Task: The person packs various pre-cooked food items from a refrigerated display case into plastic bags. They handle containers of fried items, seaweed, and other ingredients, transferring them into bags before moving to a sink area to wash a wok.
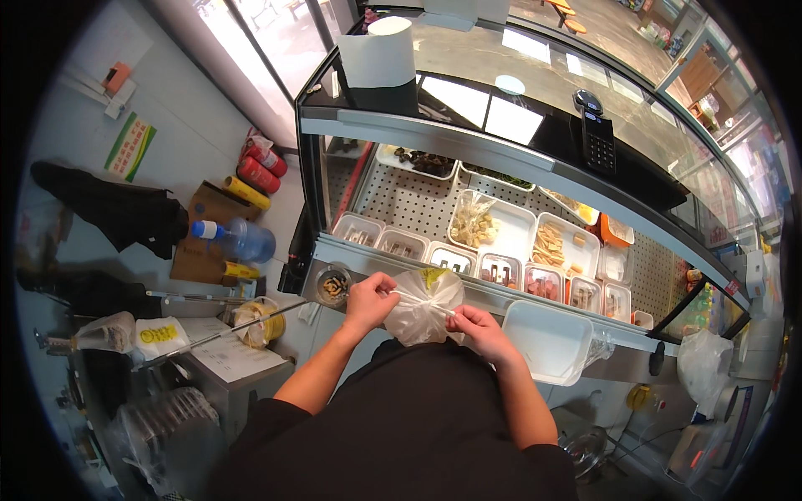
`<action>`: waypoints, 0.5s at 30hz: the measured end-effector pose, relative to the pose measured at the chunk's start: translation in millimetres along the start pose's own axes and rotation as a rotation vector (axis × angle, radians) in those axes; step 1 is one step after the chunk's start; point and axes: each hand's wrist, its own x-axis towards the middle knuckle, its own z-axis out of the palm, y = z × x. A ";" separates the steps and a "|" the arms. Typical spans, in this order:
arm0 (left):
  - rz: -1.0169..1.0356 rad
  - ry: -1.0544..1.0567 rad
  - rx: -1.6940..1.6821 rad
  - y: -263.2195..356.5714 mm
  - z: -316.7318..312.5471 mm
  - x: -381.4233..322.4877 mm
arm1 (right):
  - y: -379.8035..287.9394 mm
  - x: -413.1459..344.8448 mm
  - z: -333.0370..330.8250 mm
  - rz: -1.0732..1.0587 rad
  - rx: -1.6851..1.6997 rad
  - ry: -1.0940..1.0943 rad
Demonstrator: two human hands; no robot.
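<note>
A translucent white plastic bag (pixel 418 322) with yellow printing sits at the display case's front ledge, close to my body. Its neck is gathered, and two twisted ends stretch out to either side. My left hand (pixel 371 302) pinches the left end between thumb and fingers. Over on the other side, my right hand (pixel 479 329) grips the right end. What the bag contains cannot be made out. Beside my left hand stands a round clear container (pixel 334 285) with brownish bits in it. To the right of my right hand rests a white plastic tray (pixel 545 338).
Inside the refrigerated display case (pixel 401 206) are white food trays (pixel 510 216) and several clear tubs (pixel 499 270). A payment terminal (pixel 598 138) and a paper roll (pixel 379 56) stand on top. At left are a water bottle (pixel 250 240) and fire extinguishers (pixel 260 168).
</note>
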 end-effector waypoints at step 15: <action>0.078 -0.105 -0.288 13.1 21.3 -8.5 | -0.6 5.9 7.8 -0.121 0.009 0.050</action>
